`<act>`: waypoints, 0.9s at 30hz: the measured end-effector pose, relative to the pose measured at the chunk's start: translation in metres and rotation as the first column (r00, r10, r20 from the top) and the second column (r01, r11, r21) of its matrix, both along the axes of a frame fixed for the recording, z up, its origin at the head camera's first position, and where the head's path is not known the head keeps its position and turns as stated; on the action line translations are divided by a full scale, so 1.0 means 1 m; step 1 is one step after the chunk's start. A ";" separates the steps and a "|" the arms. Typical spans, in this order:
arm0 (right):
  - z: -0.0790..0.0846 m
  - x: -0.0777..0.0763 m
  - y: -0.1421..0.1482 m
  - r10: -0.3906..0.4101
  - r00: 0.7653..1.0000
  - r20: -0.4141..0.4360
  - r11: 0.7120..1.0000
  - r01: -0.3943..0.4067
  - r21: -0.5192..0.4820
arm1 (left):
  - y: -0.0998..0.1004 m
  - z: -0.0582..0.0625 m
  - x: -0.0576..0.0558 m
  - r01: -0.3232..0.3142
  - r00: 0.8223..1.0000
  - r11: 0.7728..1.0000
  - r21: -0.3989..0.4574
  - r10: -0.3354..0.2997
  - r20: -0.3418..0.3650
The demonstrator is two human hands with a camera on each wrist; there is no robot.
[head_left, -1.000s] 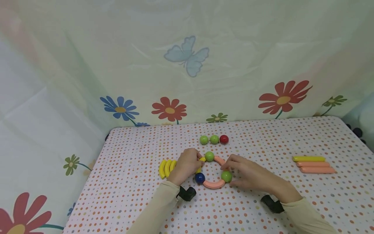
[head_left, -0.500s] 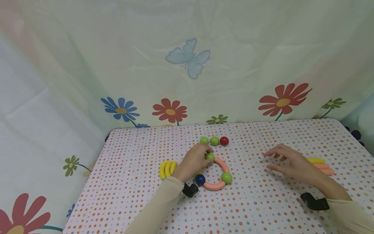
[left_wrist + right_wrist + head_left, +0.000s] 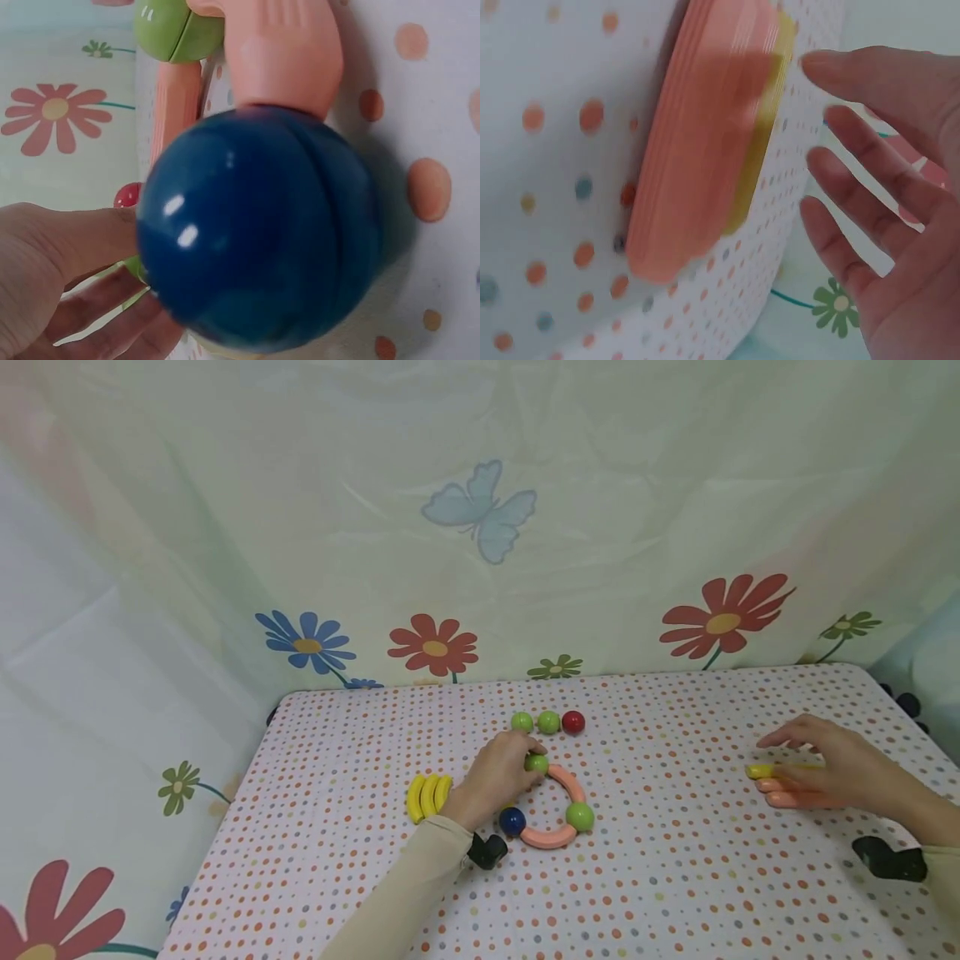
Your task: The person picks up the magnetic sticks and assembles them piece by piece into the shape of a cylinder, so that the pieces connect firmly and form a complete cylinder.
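A ring of curved sticks and balls lies on the table. My left hand (image 3: pixel 498 777) holds the green ball (image 3: pixel 536 763) at its top between thumb and fingers, covering the ring's left side. The ring also shows a blue ball (image 3: pixel 512 821), a second green ball (image 3: pixel 580 816) and curved pink sticks (image 3: pixel 548 837). In the left wrist view the blue ball (image 3: pixel 255 232) fills the middle. At the right, my right hand (image 3: pixel 847 762) hovers with spread fingers over a straight yellow stick (image 3: pixel 761 771) and two pink sticks (image 3: pixel 697 157); nothing is in its grasp.
Several curved yellow sticks (image 3: pixel 428 797) lie side by side left of the ring. Behind it stands a row of two green balls (image 3: pixel 548 722) and a red ball (image 3: pixel 573 722). A flowered curtain (image 3: pixel 600 527) hangs behind the dotted table (image 3: pixel 660 893).
My right hand has left the ring and travelled right to the straight sticks. My left hand has shifted from the yellow stick at the ring's left to the top green ball.
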State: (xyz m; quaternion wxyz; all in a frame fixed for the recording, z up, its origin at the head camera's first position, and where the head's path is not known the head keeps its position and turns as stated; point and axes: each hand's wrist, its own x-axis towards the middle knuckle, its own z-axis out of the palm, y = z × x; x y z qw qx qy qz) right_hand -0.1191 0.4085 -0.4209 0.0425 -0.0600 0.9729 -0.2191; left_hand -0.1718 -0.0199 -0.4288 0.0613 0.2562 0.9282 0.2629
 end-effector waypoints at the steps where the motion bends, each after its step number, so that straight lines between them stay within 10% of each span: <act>1: 0.000 -0.002 0.002 0.011 1.000 0.012 1.000 -0.012 0.016 | 0.000 0.000 0.000 -0.002 1.000 1.000 0.002 0.002 0.003; 16: -0.011 -0.017 0.005 0.077 0.996 0.050 0.994 -0.080 0.075 | -0.009 -0.004 0.006 -0.078 0.996 0.997 0.002 0.078 0.054; 27: 0.003 -0.024 -0.070 0.219 0.965 -0.142 0.975 -0.210 0.074 | -0.033 -0.004 0.015 -0.223 0.937 0.964 0.143 0.172 0.302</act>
